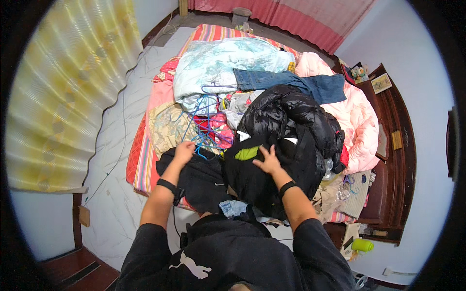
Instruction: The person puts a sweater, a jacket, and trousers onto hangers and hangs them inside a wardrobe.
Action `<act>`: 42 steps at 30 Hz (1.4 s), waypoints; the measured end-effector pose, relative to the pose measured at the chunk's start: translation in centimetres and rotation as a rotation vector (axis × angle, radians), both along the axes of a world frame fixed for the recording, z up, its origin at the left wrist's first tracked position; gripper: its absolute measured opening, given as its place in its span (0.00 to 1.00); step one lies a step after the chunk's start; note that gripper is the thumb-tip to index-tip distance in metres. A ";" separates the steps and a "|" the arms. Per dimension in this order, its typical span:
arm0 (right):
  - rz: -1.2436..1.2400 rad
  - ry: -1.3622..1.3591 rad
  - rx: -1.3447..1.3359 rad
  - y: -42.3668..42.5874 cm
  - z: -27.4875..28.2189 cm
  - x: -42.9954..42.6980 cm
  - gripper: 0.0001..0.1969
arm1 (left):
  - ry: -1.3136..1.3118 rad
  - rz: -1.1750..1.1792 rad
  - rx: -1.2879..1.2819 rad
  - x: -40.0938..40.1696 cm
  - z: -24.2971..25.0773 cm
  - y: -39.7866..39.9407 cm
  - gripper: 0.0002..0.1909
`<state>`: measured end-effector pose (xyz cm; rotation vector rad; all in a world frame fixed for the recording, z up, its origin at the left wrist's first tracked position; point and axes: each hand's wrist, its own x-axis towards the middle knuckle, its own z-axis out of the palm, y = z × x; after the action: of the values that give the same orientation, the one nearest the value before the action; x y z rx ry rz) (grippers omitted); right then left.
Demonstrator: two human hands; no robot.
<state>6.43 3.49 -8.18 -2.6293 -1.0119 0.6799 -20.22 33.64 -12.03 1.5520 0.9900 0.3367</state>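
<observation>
My left hand (185, 152) is at the neck of a black Nike garment (204, 178), by the blue hook end of a plastic clothes hanger (201, 145); its fingers are curled, and whether they grip the hanger is not clear. My right hand (268, 160) is spread over a black garment (251, 182) with a lime-green patch (247, 153). Beyond it lies a black puffer jacket (287, 109). Blue and purple hangers (209, 120) lie tangled above my left hand.
Blue jeans (291, 82), a pale blue quilt (222, 54) and a pink quilt (358, 120) cover the bed. A dark wooden headboard (397, 174) stands at the right. A yellow curtain (69, 91) hangs at the left. A cable (123, 134) runs along the floor.
</observation>
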 end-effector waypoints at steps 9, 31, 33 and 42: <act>-0.049 0.172 -0.357 4.6 -1.9 -2.8 0.44 | -0.145 0.126 -0.672 9.9 -7.1 -2.0 0.30; 0.030 0.324 0.035 1.8 -3.4 -1.2 0.38 | 0.145 0.162 -0.822 15.8 -8.6 -4.2 0.14; 0.019 0.274 0.090 1.3 -3.2 -1.5 0.36 | 0.204 0.101 -0.679 15.9 -7.4 -4.0 0.13; -0.065 -0.251 0.580 -3.5 1.9 -0.4 0.16 | 0.143 0.092 -0.626 13.8 -0.1 1.0 0.12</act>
<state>6.06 0.04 -6.30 -2.2441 -0.9954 0.0189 -6.42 34.68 -12.14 0.9716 1.1448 -0.0304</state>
